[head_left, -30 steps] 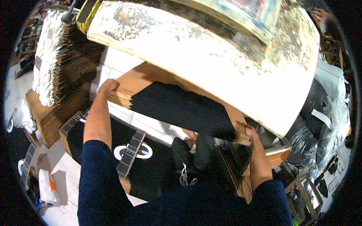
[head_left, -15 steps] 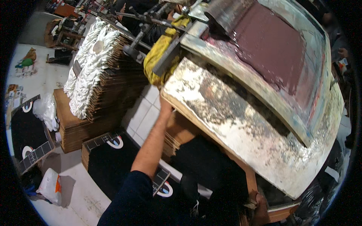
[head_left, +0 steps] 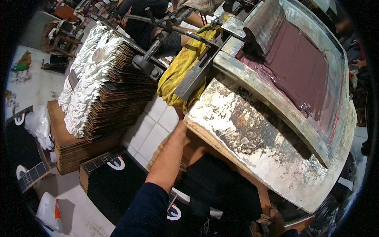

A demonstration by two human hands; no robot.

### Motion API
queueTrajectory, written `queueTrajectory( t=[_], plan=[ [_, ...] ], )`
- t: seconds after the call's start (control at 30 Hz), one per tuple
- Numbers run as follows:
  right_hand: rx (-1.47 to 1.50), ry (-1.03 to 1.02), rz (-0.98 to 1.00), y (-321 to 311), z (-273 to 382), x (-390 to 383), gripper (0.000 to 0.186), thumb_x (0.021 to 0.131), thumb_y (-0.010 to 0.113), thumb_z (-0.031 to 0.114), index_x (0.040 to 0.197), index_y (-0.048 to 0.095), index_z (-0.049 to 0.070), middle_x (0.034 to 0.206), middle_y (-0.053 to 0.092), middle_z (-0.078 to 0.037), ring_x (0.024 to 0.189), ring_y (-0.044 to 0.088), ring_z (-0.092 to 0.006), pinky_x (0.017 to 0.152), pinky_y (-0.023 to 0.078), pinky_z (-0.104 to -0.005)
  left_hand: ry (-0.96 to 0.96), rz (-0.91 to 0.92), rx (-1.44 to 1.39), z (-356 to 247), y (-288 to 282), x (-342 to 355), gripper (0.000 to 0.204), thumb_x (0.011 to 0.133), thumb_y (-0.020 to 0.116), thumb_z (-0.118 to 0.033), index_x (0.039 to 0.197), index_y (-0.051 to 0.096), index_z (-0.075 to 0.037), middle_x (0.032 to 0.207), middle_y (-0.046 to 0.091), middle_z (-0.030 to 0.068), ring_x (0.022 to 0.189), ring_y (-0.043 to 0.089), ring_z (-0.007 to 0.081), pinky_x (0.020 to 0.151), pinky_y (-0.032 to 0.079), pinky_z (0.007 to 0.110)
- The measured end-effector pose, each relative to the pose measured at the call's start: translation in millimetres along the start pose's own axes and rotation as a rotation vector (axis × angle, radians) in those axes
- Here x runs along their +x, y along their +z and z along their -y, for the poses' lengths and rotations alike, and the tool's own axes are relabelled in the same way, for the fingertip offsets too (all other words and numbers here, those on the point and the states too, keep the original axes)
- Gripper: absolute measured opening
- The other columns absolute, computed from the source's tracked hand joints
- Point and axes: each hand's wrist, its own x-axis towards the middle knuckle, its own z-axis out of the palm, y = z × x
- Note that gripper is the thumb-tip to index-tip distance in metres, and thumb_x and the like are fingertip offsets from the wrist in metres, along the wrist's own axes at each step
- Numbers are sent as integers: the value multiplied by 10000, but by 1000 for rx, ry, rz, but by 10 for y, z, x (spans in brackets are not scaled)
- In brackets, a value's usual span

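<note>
My left hand (head_left: pixel 181 113) is at the left corner of a thick board (head_left: pixel 241 122) crusted with white and dark paint; the board's edge hides its fingers. Below this board lies a stack of black fabric pieces on brown boards (head_left: pixel 221 185). Beside that stack's right end, in shadow, is my right hand (head_left: pixel 277 221); its fingers are too dark to make out. On the painted board rests a screen-printing frame (head_left: pixel 272 102) with dark maroon ink (head_left: pixel 298 67) spread over it. A wide metal squeegee (head_left: pixel 265 29) stands in the ink. A yellow cloth (head_left: pixel 177 79) hangs by the frame's hinge.
Stacked brown boards with bunched white fabric (head_left: pixel 89 75) stand at the left. Black printed panels with eye shapes (head_left: pixel 112 177) lie below them. Metal clamp bars (head_left: pixel 158 41) cross at the top. A plastic bag (head_left: pixel 38 122) and a white package (head_left: pixel 50 211) are far left.
The view has shifted, so the screen frame and yellow cloth appear farther right. My left arm still reaches to the board's corner, and my right hand appears slightly lower.
</note>
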Motion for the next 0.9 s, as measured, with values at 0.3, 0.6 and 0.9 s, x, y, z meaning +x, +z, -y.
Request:
queueTrajectory(
  t=[0.3,0.6,0.9],
  plan=[
    [-453,-241,129,46,-17,447,549,1012,415,186,1466,428,-123,1402,548,-356,1288,561,-483,1045,498,-541,146,255,-75,705,-157,796,649,986,688,-306,1498,461,22,1545,442,285,1419,460,387,1159,416,465],
    [508,-6,-98,360,-113,1136,480,1034,487,386,1376,582,63,1385,581,-188,1227,576,-349,1010,473,-452,-582,-109,-492,700,-1559,-1728,972,961,696,-540,1552,267,100,1554,375,334,1380,487,394,1155,415,481],
    [604,-170,-60,-341,574,880,524,950,604,412,1406,637,156,1422,636,-112,1271,611,-333,1069,497,-454,-879,134,-439,-718,-1023,-2865,1286,744,864,-629,1577,199,89,1577,387,286,1374,494,414,1166,416,585]
  ],
)
